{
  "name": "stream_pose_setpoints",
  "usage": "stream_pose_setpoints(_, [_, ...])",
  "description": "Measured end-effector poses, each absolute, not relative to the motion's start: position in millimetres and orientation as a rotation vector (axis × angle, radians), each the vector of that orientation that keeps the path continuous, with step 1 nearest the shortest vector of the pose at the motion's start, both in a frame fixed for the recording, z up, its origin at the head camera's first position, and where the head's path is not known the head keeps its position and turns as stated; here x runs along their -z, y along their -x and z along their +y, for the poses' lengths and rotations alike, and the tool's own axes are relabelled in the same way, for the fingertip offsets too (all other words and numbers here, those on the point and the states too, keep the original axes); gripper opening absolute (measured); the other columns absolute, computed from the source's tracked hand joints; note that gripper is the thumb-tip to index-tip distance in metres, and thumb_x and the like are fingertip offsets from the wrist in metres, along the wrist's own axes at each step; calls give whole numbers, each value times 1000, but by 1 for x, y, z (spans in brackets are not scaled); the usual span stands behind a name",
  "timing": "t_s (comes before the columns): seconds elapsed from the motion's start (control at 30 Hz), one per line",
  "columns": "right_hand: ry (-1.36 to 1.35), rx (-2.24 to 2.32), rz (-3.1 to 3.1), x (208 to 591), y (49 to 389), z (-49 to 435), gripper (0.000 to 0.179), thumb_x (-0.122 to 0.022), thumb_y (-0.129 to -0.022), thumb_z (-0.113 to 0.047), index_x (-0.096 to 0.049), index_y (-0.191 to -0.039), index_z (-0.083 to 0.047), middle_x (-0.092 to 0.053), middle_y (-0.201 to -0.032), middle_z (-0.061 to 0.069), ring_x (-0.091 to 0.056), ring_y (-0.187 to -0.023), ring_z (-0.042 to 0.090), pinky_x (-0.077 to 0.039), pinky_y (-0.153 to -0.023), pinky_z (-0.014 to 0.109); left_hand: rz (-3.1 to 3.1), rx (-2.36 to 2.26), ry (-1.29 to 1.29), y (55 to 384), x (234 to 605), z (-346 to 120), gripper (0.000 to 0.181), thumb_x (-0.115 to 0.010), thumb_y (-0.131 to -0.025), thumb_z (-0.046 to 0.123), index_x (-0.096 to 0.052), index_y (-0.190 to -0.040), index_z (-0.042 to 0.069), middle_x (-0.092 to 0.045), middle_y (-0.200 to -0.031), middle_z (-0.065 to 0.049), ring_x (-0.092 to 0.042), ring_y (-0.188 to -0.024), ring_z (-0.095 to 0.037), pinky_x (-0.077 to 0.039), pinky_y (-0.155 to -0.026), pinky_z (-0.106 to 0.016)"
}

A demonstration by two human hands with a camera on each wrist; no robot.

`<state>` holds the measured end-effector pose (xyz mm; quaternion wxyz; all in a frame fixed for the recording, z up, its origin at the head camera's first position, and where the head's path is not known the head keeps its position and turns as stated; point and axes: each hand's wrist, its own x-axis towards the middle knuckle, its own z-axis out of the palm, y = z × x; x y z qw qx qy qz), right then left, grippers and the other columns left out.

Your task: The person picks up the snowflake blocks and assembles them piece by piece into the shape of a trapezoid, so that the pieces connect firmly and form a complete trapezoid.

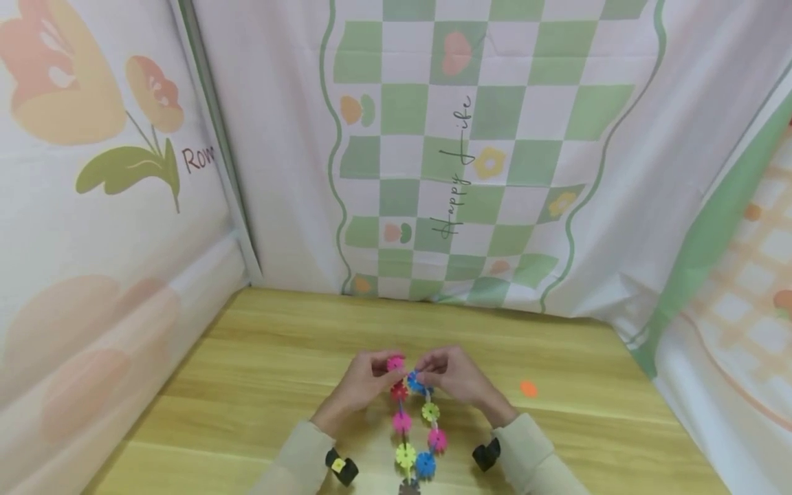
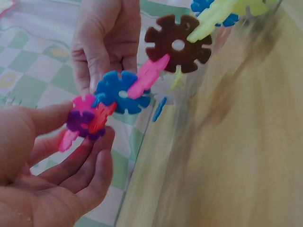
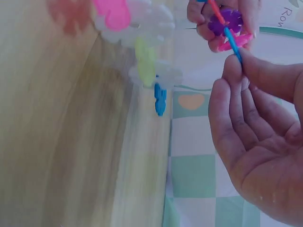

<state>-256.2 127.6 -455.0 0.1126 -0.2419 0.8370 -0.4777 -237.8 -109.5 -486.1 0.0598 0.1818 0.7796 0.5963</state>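
A long chain of notched plastic snowflake discs (image 1: 401, 421) in several colours hangs in a loop between both hands. My left hand (image 1: 365, 379) pinches one end, where pink and purple discs (image 2: 81, 122) sit linked together. Thumb and fingertips of my right hand (image 1: 456, 377) pinch a blue disc (image 3: 233, 45), seen edge-on in the right wrist view, right against the purple and pink discs. Farther along in the left wrist view are another blue disc (image 2: 111, 91) and a brown disc (image 2: 176, 43), joined by a pink one set crosswise.
One loose orange disc (image 1: 529, 389) lies on the wooden table (image 1: 297, 330) to the right of the hands. White patterned cloth (image 1: 284, 172) stands behind and at both sides. Dark bands (image 1: 342, 467) circle both wrists.
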Motion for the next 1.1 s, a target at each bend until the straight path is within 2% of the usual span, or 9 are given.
stream_pose_setpoints(0.23, [878,1236,2373,441,263,128,10,-72,-100,-10,-78,-106,-6,-79,-99,11,-76,-87,19,-66,-80,41,2284,-1735,-570,240,485,-113,27,-74,-100,28,-71,-120,10,-71,-100,-4,-65,-86,-13,-56,-75,-24])
stream_pose_setpoints(0.33, [936,1183,2340,435,266,126,13,-73,-100,-13,-78,-108,-5,-80,-103,11,-76,-91,18,-65,-82,35,2262,-1697,-593,240,487,-112,21,-74,-100,27,-72,-117,16,-72,-102,-4,-65,-88,-13,-56,-77,-24])
stream_pose_setpoints(0.5, [927,1086,2419,427,272,141,25,-72,-101,-20,-75,-118,-2,-78,-112,11,-74,-101,20,-64,-88,31,2235,-1682,-607,238,489,-110,17,-72,-101,24,-73,-116,16,-72,-100,-5,-66,-84,-14,-57,-76,-25])
stream_pose_setpoints(0.63, [831,1020,2583,421,277,180,33,-73,-100,-25,-72,-120,1,-78,-110,9,-72,-99,18,-62,-87,30,2228,-1706,-583,236,488,-109,19,-73,-101,23,-72,-116,12,-72,-97,-5,-67,-81,-14,-58,-75,-25])
stream_pose_setpoints(0.9, [574,1016,2786,435,278,286,30,-72,-100,-19,-72,-117,6,-78,-105,10,-71,-94,16,-58,-79,22,2220,-1729,-559,234,487,-105,20,-72,-101,21,-72,-116,9,-74,-101,-14,-68,-82,-15,-59,-77,-25])
stream_pose_setpoints(1.1, [428,923,2860,458,270,334,28,-77,-97,-17,-73,-113,5,-77,-102,10,-70,-91,18,-58,-75,23,2256,-1698,-554,234,487,-105,19,-72,-101,23,-72,-116,12,-74,-102,-9,-68,-85,-15,-58,-79,-27])
